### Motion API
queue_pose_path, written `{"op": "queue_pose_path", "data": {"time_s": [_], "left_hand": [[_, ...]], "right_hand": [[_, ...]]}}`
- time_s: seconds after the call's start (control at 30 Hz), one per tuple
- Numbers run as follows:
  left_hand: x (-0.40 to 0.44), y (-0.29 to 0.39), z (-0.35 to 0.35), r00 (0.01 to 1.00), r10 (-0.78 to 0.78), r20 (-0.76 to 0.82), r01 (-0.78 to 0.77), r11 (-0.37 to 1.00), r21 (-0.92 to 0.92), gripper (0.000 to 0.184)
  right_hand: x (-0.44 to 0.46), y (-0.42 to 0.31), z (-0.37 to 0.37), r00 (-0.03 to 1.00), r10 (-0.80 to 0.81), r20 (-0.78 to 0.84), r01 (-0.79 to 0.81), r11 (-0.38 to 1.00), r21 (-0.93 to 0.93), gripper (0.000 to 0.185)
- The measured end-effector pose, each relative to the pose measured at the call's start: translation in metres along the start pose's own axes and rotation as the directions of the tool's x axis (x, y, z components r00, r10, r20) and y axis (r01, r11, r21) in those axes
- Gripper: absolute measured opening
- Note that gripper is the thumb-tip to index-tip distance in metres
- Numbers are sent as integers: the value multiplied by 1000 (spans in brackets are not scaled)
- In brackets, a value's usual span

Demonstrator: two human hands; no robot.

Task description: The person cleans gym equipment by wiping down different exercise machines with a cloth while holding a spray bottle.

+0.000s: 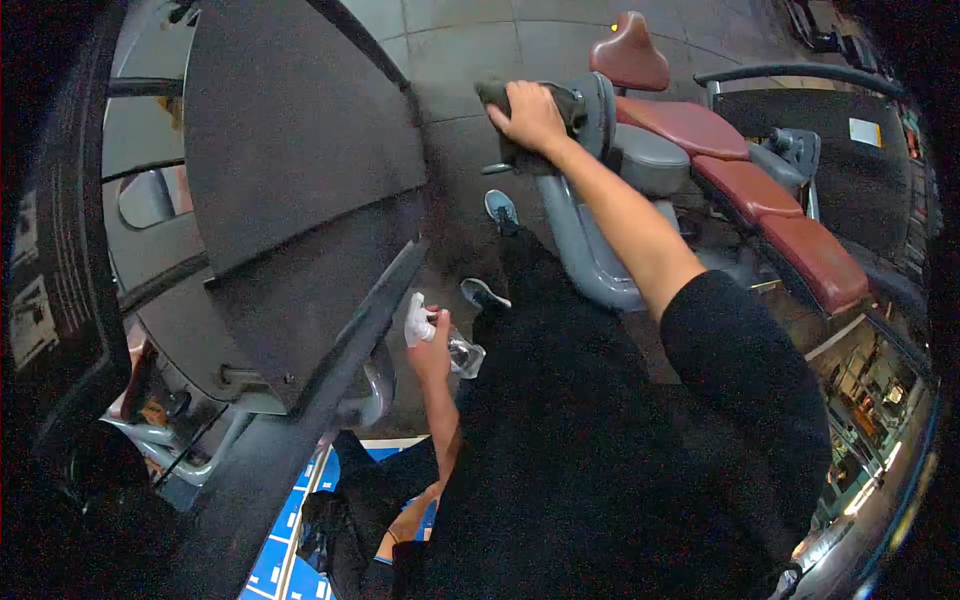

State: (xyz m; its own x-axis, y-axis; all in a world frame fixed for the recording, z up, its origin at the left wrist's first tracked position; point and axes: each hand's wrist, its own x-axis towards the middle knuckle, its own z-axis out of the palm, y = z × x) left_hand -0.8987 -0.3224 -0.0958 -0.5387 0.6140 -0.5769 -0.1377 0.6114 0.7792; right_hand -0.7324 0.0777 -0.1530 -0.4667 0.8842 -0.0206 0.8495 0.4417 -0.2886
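My left hand (432, 352) is low, near the middle of the view, its fingers wrapped round a spray bottle (466, 354). The bottle has a white trigger head and a clear body, partly hidden by the hand. My right arm reaches forward, and my right hand (535, 117) presses a dark green cloth (494, 95) onto the top end of a grey gym machine (598, 110). The fingers curl over the cloth, which covers the surface underneath.
Red padded seats (690, 130) extend to the right of the machine. A large dark panel (300, 120) with a metal frame stands close on the left. My shoes (501, 207) are on the dark tiled floor (455, 60). Blue lockers (270, 560) show at lower left.
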Motion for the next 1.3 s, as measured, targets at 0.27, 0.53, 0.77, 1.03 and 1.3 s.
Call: {"op": "queue_pose_path", "data": {"time_s": [0.27,0.53,0.77,1.03,1.3], "left_hand": [[3,30,7,994,79,-73,-80,997,-9,37],[4,23,0,986,166,6,-162,954,253,36],[12,51,-10,923,318,215,-363,907,215,56],[3,46,-19,860,406,310,-432,902,19,26],[-16,25,-50,900,283,332,-367,903,225,56]], "right_hand": [[38,9,-11,969,58,241,-42,997,-71,79],[78,24,17,821,244,515,-266,963,-32,62],[-105,-35,-22,969,-54,-240,0,976,-219,62],[-184,-47,-70,977,206,-55,-200,976,86,57],[-95,-44,-37,967,244,-68,-247,968,-50,69]]}}
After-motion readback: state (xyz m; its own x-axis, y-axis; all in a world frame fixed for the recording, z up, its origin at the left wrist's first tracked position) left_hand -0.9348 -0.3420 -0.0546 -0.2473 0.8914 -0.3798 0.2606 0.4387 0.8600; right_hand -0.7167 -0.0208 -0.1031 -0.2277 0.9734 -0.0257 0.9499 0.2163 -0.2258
